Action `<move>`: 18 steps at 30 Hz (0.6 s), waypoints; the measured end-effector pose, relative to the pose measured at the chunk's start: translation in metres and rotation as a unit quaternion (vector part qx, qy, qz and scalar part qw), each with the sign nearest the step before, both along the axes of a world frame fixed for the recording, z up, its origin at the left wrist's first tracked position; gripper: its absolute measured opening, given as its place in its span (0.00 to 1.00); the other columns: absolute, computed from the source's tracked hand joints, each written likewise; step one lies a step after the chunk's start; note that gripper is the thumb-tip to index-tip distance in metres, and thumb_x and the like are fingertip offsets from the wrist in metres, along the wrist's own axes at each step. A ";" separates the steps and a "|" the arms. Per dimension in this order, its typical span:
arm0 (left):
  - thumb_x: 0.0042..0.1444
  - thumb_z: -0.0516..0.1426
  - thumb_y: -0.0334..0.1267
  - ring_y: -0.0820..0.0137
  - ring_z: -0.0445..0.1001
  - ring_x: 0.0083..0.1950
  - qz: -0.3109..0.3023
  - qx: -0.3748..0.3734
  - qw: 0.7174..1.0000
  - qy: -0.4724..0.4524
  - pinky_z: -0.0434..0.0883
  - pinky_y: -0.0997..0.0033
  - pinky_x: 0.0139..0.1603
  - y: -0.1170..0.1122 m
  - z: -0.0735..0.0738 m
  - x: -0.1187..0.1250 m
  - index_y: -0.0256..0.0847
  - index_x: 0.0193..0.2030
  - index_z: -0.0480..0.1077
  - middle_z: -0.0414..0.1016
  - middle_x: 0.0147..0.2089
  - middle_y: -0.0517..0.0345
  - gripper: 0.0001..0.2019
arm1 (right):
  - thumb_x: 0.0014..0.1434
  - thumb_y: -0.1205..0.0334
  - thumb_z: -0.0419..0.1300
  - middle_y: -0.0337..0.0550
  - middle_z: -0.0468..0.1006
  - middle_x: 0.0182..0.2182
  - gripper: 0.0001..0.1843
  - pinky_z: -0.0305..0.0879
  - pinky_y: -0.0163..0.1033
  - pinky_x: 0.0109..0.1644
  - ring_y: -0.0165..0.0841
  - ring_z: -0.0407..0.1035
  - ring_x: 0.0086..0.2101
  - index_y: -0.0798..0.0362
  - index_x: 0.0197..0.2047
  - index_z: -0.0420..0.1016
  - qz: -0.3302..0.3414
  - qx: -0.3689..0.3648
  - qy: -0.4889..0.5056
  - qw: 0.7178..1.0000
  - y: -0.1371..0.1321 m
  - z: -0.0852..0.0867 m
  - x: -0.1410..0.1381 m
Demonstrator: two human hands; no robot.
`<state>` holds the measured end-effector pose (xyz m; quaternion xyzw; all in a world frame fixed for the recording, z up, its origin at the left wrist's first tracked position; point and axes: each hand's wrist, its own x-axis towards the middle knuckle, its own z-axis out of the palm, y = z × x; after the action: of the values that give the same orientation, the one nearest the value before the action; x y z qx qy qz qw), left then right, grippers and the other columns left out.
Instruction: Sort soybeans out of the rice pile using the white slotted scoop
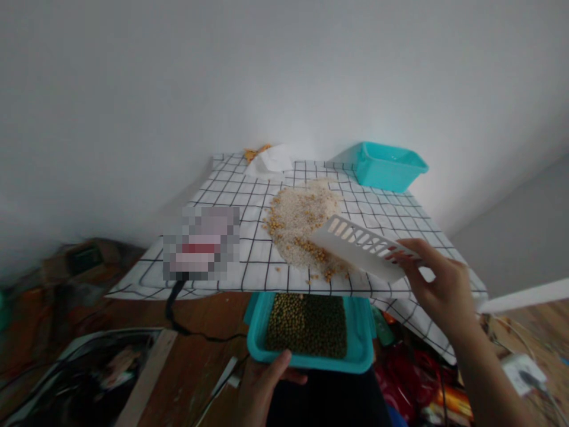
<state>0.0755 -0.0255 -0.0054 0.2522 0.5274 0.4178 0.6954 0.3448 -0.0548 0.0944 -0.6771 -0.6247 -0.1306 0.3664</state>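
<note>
My right hand (438, 281) is closed on the right end of a white slotted plastic plate (355, 246). The plate is tilted, its left end at the pile on the table. That pile is of pale grains (296, 210) with yellow beans (317, 252) mixed in, more of them along its front. Below the table's front edge, my left hand (273, 376) grips the near rim of a turquoise bin (311, 362), thumb on top. Inside the bin lie yellowish beans (284, 314) on the left and dark green ones (326, 326) on the right.
A second turquoise bin (389, 169) stands at the table's back right. White tissue (271, 161) lies at the back left. A pixelated object (200, 243) with a black cord (171, 308) sits at the left. An open box (146, 367) and red bags (409, 373) are on the floor.
</note>
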 end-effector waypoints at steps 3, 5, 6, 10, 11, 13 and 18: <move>0.34 0.75 0.42 0.63 0.79 0.26 -0.015 0.025 0.999 -0.017 0.79 0.66 0.21 -0.001 0.001 0.000 0.42 0.24 0.80 0.85 0.27 0.59 0.12 | 0.68 0.61 0.57 0.37 0.85 0.32 0.06 0.72 0.32 0.33 0.33 0.81 0.30 0.48 0.45 0.75 0.008 -0.007 0.004 1.000 0.000 0.000 -0.001; 0.36 0.74 0.42 0.64 0.79 0.26 -0.022 0.037 0.999 -0.016 0.80 0.66 0.22 -0.001 0.002 0.000 0.42 0.24 0.80 0.85 0.27 0.59 0.11 | 0.68 0.61 0.58 0.37 0.85 0.32 0.06 0.72 0.32 0.33 0.33 0.81 0.30 0.47 0.45 0.75 0.005 -0.007 0.007 1.000 -0.001 0.001 0.000; 0.36 0.74 0.41 0.64 0.79 0.26 -0.026 0.038 0.999 -0.014 0.81 0.66 0.23 -0.002 0.003 0.000 0.41 0.23 0.80 0.85 0.26 0.60 0.11 | 0.68 0.61 0.58 0.37 0.85 0.32 0.05 0.72 0.32 0.33 0.33 0.81 0.30 0.47 0.45 0.75 0.003 -0.005 0.007 1.000 -0.001 0.001 0.000; 0.36 0.75 0.42 0.65 0.78 0.24 -0.020 0.041 0.999 -0.001 0.80 0.67 0.21 -0.002 0.006 0.000 0.41 0.21 0.78 0.83 0.24 0.61 0.12 | 0.68 0.63 0.58 0.36 0.85 0.31 0.06 0.72 0.31 0.33 0.32 0.80 0.29 0.47 0.45 0.76 0.005 0.002 -0.003 1.000 -0.002 0.003 0.001; 0.35 0.75 0.43 0.65 0.77 0.23 -0.018 0.040 0.999 0.004 0.80 0.66 0.21 -0.002 0.005 0.000 0.41 0.20 0.77 0.82 0.23 0.61 0.13 | 0.68 0.63 0.58 0.36 0.85 0.32 0.06 0.72 0.31 0.33 0.32 0.81 0.30 0.47 0.45 0.76 0.010 0.000 -0.005 1.000 -0.003 0.003 0.001; 0.34 0.75 0.43 0.65 0.77 0.23 -0.018 0.037 0.999 0.011 0.80 0.65 0.21 -0.002 0.004 0.000 0.41 0.20 0.77 0.82 0.22 0.60 0.14 | 0.68 0.64 0.58 0.36 0.85 0.32 0.06 0.72 0.30 0.34 0.32 0.81 0.30 0.47 0.46 0.76 0.022 -0.003 -0.009 1.000 -0.004 0.002 0.001; 0.32 0.76 0.41 0.63 0.78 0.24 -0.010 0.031 0.999 -0.006 0.79 0.65 0.20 -0.002 0.000 0.000 0.39 0.21 0.78 0.83 0.24 0.58 0.14 | 0.67 0.63 0.58 0.36 0.85 0.32 0.05 0.72 0.30 0.33 0.31 0.81 0.30 0.48 0.45 0.75 0.003 0.013 -0.014 1.000 -0.001 0.000 0.001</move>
<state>0.0757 -0.0277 -0.0056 0.2761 0.5074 0.4290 0.6945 0.3457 -0.0559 0.0949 -0.6686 -0.6299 -0.1470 0.3669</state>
